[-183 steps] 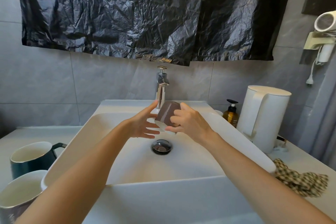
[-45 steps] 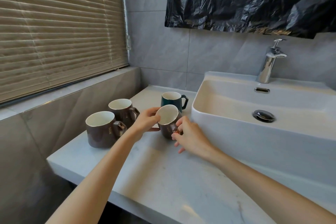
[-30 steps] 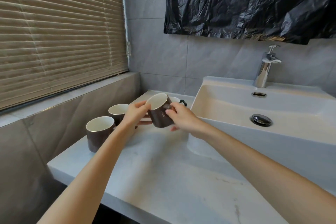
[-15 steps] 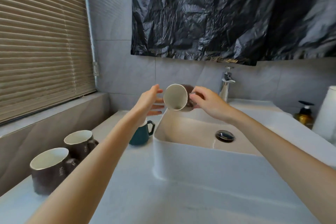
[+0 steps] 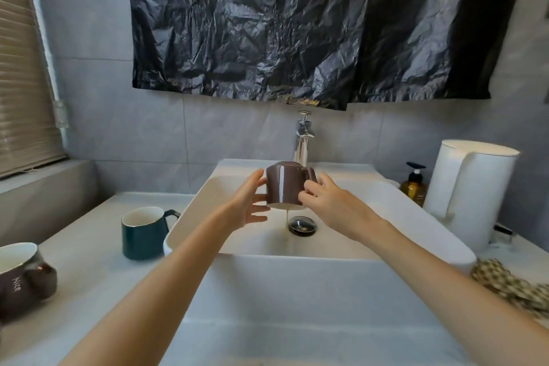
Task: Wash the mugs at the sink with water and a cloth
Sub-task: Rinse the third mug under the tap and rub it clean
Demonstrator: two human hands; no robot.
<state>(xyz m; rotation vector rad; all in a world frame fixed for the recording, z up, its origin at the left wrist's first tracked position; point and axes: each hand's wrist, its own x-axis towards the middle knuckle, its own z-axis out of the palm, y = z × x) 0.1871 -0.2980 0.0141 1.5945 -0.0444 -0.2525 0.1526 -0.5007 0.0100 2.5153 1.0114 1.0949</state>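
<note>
Over the white sink [image 5: 386, 211], the brown mug [image 5: 285, 184] hangs between both hands, above the basin and just in front of the tap [image 5: 302, 142]. Right grip [image 5: 329, 205] clasps it at the handle side, fingers curled. Left grip [image 5: 246, 208] is released, thumb and straight fingers only steadying the opposite wall. The mug is upside down, long axis vertical, mouth toward the drain [image 5: 302, 226], with a thin beige trickle [image 5: 286, 223] running out. White kettle [image 5: 469, 196] stands right, green mug [image 5: 142, 235] left on the tabletop [image 5: 89, 270], checked cloth [image 5: 511, 285] near right.
</note>
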